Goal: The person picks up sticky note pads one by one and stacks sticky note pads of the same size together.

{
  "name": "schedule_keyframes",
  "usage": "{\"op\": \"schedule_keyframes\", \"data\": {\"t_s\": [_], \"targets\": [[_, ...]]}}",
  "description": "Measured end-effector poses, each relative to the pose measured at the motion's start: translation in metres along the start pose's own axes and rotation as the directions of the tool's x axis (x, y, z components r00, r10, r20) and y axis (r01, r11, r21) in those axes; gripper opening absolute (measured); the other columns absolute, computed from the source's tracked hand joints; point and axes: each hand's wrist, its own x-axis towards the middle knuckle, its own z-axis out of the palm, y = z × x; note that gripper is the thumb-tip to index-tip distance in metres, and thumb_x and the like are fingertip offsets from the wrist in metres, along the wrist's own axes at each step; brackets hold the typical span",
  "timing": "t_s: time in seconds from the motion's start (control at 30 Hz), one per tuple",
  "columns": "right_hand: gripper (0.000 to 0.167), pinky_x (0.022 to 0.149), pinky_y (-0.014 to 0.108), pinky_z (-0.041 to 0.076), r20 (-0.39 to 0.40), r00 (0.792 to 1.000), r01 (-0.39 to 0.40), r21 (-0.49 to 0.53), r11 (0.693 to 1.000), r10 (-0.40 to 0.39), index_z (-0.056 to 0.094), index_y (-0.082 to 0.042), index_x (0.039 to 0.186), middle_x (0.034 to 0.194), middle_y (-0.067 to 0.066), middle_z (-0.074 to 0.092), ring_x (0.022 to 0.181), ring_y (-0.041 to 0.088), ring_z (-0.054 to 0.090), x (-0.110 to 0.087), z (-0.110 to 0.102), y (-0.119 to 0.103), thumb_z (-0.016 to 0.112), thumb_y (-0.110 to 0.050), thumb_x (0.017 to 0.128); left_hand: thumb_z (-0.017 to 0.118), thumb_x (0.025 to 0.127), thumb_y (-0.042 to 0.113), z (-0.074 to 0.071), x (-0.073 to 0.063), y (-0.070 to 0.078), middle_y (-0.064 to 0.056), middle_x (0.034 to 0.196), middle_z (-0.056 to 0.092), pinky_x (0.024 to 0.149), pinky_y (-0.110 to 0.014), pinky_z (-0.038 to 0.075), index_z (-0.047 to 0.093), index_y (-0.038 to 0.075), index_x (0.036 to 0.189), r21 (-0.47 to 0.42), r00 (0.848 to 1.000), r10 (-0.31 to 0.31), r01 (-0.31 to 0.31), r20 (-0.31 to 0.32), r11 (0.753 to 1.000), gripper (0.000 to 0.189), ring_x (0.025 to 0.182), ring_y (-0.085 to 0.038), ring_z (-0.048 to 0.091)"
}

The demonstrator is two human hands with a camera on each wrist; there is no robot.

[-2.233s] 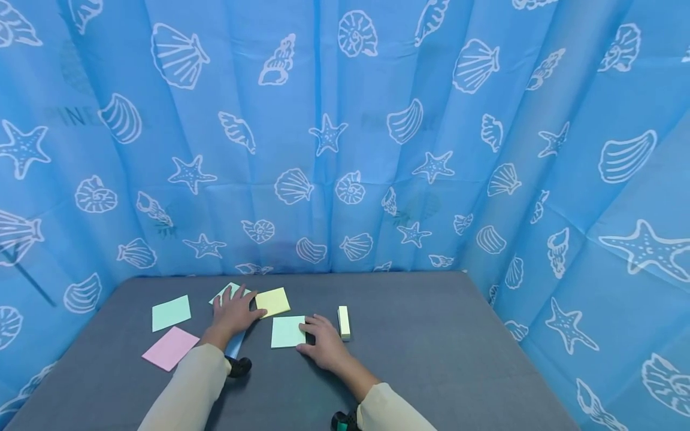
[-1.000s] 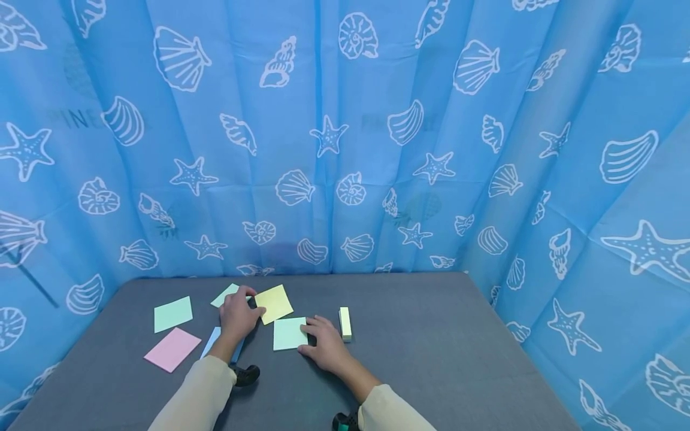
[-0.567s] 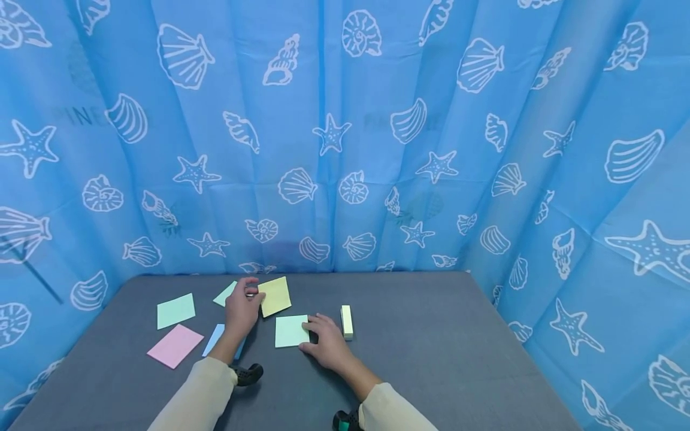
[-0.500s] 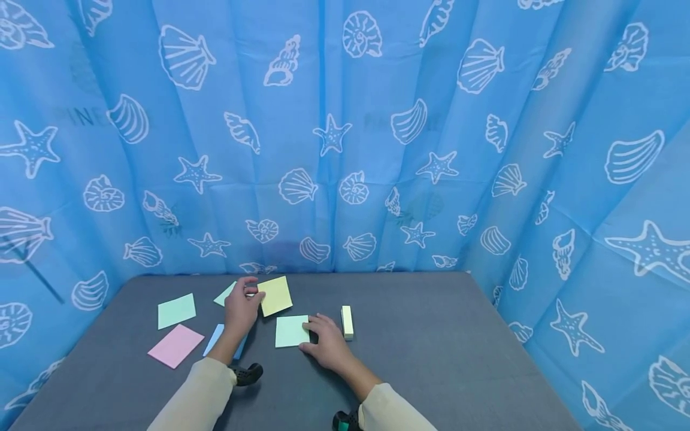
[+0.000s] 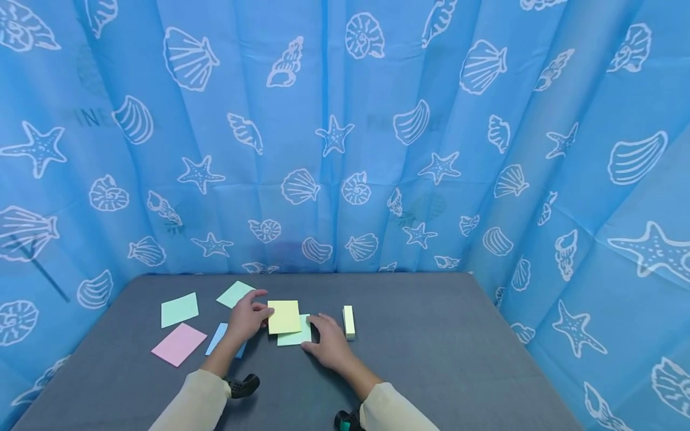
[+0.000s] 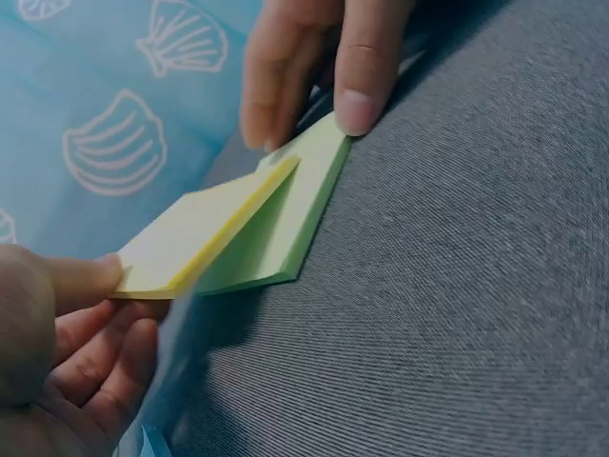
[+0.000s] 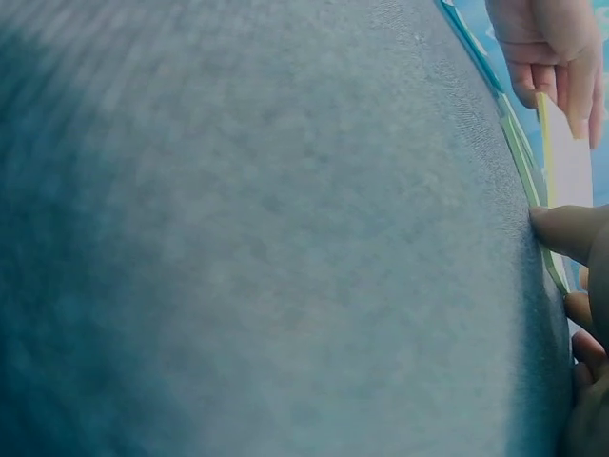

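My left hand [image 5: 245, 320] pinches a yellow sticky note pad [image 5: 284, 317] by its left edge, thumb on top and fingers beneath. In the left wrist view the yellow pad [image 6: 195, 228] is tilted, its far edge over a light green sticky note pad [image 6: 304, 205]. The green pad [image 5: 293, 339] lies on the table, partly covered by the yellow one in the head view. My right hand [image 5: 330, 346] holds the green pad at its right side, with the thumb at the near corner and fingers at the far one.
Two more light green pads [image 5: 179, 309] lie to the left, one just behind my left hand. A pink pad [image 5: 179, 344] and a blue pad [image 5: 217, 336], partly under my left forearm, lie nearer. A narrow pale yellow block [image 5: 348, 322] stands right. A blue curtain [image 5: 334, 209] hangs behind the grey table [image 5: 431, 359].
My left hand has picked up the yellow pad from beside the back green pad and brought it right and nearer, over the green pad. My right hand has stayed in place.
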Motion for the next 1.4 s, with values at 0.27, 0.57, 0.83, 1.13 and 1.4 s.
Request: {"op": "schedule_keyframes", "data": {"t_s": [0.27, 0.57, 0.83, 1.13, 1.4], "targets": [[0.058, 0.105, 0.048, 0.037, 0.020, 1.000, 0.012, 0.003, 1.000, -0.012, 0.054, -0.009, 0.138, 0.136, 0.006, 0.056, 0.134, 0.031, 0.041, -0.001, -0.001, -0.001, 0.076, -0.024, 0.086, 0.070, 0.087, 0.004, 0.010, -0.010, 0.000, -0.012, 0.096, 0.070, 0.068, -0.039, 0.055, 0.061, -0.001, 0.120, 0.125, 0.999, 0.028, -0.034, 0.047, 0.992, 0.035, 0.081, -0.023, 0.067], [0.043, 0.105, 0.051, 0.035, 0.036, 0.996, 0.084, -0.022, 0.996, -0.083, 0.064, -0.010, 0.128, 0.135, 0.011, 0.057, 0.133, 0.032, 0.042, -0.001, -0.004, 0.000, 0.073, -0.023, 0.088, 0.074, 0.081, 0.003, 0.017, -0.015, -0.001, -0.011, 0.102, 0.070, 0.074, -0.045, 0.052, 0.065, 0.003, 0.114, 0.224, 0.995, 0.077, -0.088, 0.057, 0.971, 0.034, 0.085, -0.024, 0.066], [0.041, 0.104, 0.050, 0.036, 0.036, 0.995, 0.090, -0.028, 0.996, -0.089, 0.066, -0.009, 0.125, 0.134, 0.012, 0.058, 0.132, 0.033, 0.043, -0.001, -0.003, 0.000, 0.074, -0.022, 0.087, 0.077, 0.078, 0.005, 0.017, -0.020, -0.005, -0.008, 0.103, 0.071, 0.071, -0.041, 0.052, 0.067, 0.005, 0.114, 0.282, 0.993, 0.099, -0.115, 0.072, 0.952, 0.037, 0.082, -0.017, 0.063], [0.036, 0.102, 0.044, 0.041, 0.007, 0.991, 0.137, -0.153, 0.979, -0.137, 0.070, -0.008, 0.119, 0.126, 0.010, 0.063, 0.125, 0.032, 0.051, -0.002, -0.003, -0.006, 0.075, -0.021, 0.086, 0.079, 0.077, 0.003, 0.016, -0.027, -0.003, -0.007, 0.099, 0.072, 0.071, -0.038, 0.054, 0.068, 0.004, 0.114, 0.277, 0.989, 0.112, -0.135, 0.096, 0.951, 0.038, 0.083, -0.017, 0.066], [0.028, 0.097, 0.037, 0.046, 0.017, 0.995, 0.099, -0.324, 0.941, -0.099, 0.074, -0.014, 0.111, 0.117, 0.001, 0.068, 0.119, 0.023, 0.058, -0.004, -0.007, -0.019, 0.076, -0.024, 0.086, 0.080, 0.077, 0.005, 0.015, -0.030, -0.002, -0.005, 0.098, 0.072, 0.072, -0.039, 0.054, 0.069, 0.007, 0.113, 0.314, 0.986, 0.126, -0.155, 0.110, 0.937, 0.037, 0.084, -0.016, 0.065]]}}
